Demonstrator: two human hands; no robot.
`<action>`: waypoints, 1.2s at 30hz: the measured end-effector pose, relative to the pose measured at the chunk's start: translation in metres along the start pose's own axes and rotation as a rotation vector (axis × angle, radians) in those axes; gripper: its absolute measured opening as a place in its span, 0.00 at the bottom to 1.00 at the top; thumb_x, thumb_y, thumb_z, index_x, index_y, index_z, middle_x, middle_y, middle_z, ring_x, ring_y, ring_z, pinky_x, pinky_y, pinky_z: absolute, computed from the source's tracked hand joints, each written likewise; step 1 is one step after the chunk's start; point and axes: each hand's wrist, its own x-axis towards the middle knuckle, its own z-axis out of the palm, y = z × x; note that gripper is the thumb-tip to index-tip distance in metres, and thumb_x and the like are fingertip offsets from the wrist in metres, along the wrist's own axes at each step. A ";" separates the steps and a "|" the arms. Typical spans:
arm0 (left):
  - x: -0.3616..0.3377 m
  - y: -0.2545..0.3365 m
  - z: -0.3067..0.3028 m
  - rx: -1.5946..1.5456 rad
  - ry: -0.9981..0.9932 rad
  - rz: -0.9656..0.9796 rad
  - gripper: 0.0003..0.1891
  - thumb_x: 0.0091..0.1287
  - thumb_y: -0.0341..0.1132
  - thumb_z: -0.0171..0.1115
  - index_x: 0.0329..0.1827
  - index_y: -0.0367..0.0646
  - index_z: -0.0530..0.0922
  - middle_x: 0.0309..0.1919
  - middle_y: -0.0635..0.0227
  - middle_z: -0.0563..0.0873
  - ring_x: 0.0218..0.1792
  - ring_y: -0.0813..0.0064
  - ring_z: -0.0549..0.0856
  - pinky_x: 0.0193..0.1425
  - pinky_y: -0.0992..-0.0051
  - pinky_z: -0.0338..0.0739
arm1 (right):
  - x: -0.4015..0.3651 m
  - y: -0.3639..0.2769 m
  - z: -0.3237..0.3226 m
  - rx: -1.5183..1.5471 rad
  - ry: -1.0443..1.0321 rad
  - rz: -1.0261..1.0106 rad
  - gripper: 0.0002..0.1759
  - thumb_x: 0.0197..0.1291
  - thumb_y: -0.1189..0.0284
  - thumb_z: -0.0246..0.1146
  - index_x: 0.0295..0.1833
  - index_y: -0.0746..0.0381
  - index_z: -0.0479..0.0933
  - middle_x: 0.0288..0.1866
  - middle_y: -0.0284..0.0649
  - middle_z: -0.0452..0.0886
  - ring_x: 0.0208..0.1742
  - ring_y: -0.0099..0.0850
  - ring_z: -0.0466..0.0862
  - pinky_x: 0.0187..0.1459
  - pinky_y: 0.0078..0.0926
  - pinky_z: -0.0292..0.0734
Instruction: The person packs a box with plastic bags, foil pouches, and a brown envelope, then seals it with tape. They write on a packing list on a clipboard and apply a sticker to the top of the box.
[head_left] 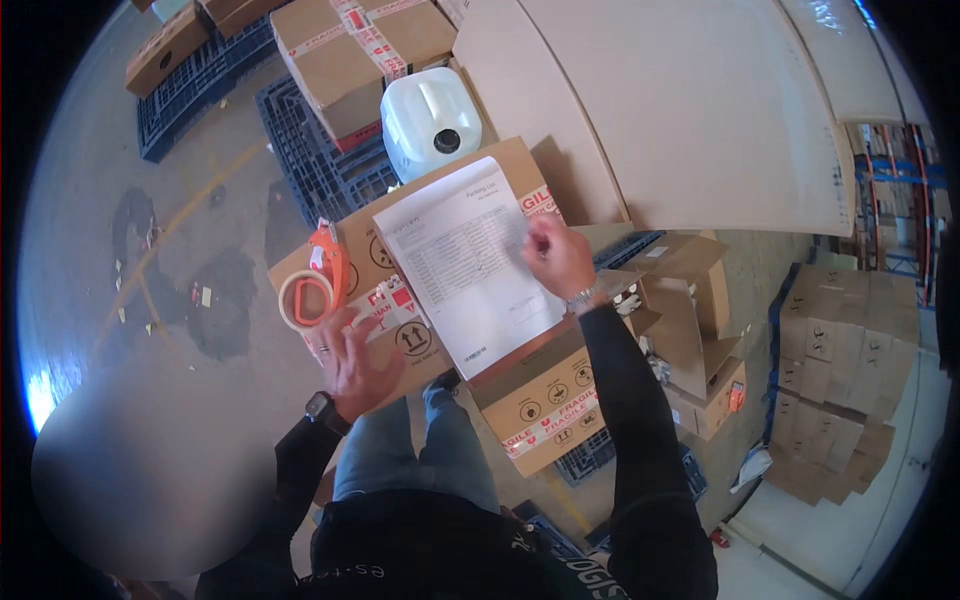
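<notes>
A printed packing list (pixel 455 275) lies across the flap of an open cardboard box (pixel 375 260) marked with fragile tape. My right hand (pixel 560 260) is over the sheet's right edge, its fingers curled together in a closed grip; I cannot tell what they hold, if anything. My left hand (pixel 355 365) rests by the box's left side, fingers apart and nothing in them. Just beyond its fingertips is an orange tape dispenser (pixel 330 255) with a roll of tape (pixel 290 300). A dark watch (pixel 324 409) is on the left wrist.
A whitish plastic jerrycan (pixel 410 120) stands behind the paper, before a large taped carton (pixel 345 50) on a dark pallet (pixel 290 140). Tall cardboard panels (pixel 690 110) rise at the back right. Open boxes (pixel 690 310) and stacked cartons (pixel 840 350) stand to the right. A blurred patch covers the lower left.
</notes>
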 end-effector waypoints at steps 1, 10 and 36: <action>0.000 0.010 0.007 -0.039 -0.074 -0.034 0.37 0.58 0.43 0.77 0.70 0.42 0.72 0.67 0.48 0.72 0.70 0.43 0.71 0.75 0.41 0.59 | -0.011 0.007 -0.003 0.072 0.060 -0.020 0.11 0.62 0.69 0.71 0.44 0.61 0.80 0.35 0.40 0.87 0.35 0.37 0.88 0.40 0.35 0.83; 0.018 0.018 0.091 0.134 -0.203 -0.199 0.42 0.67 0.52 0.70 0.80 0.39 0.65 0.83 0.47 0.63 0.84 0.44 0.59 0.85 0.41 0.47 | -0.054 0.061 0.051 0.689 0.189 0.084 0.09 0.78 0.70 0.64 0.52 0.66 0.78 0.43 0.36 0.84 0.46 0.24 0.83 0.54 0.26 0.79; 0.018 0.022 0.103 0.276 -0.101 -0.173 0.36 0.66 0.51 0.68 0.77 0.52 0.74 0.79 0.54 0.70 0.80 0.47 0.66 0.83 0.43 0.51 | -0.101 -0.069 -0.157 0.702 0.658 -0.752 0.39 0.67 0.37 0.67 0.68 0.56 0.80 0.67 0.40 0.80 0.63 0.41 0.79 0.63 0.40 0.74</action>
